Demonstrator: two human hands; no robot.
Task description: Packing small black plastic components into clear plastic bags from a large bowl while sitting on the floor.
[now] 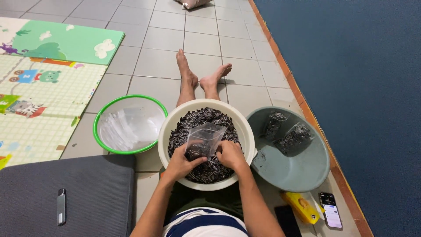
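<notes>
- A grey tiled floor [166, 52] fills the scene, with a dark blue carpet [351, 66] along its right side and a patterned children's play mat [44, 83] in green and cream at far left.
- A dark grey cushioned mat [87, 193] lies at near left, a small silver rectangular device [61, 206] resting on it.
- A round white plastic basin [245, 131], filled with small dark seeds [215, 169], sits in the centre between the seated person's legs, whose bare feet [201, 77] point to the far side.
- A grey-green plastic basin [302, 171] stands touching the white one on its right, holding two filled clear bags [287, 134] of the dark seeds.
- A green-rimmed white basin [130, 124] stands just left of the centre basin, holding empty clear plastic bags [118, 131].
- A clear plastic zip bag [202, 140], partly filled, stands upright over the seeds in the white basin.
- The left hand [180, 163] has its fingers clamped on the bag's lower left edge.
- The right hand [231, 154] is curled against the bag's right side, fingers together among the seeds.
- A yellow plastic tool [301, 207] and a smartphone [331, 210] with a lit screen lie on the floor at near right.
</notes>
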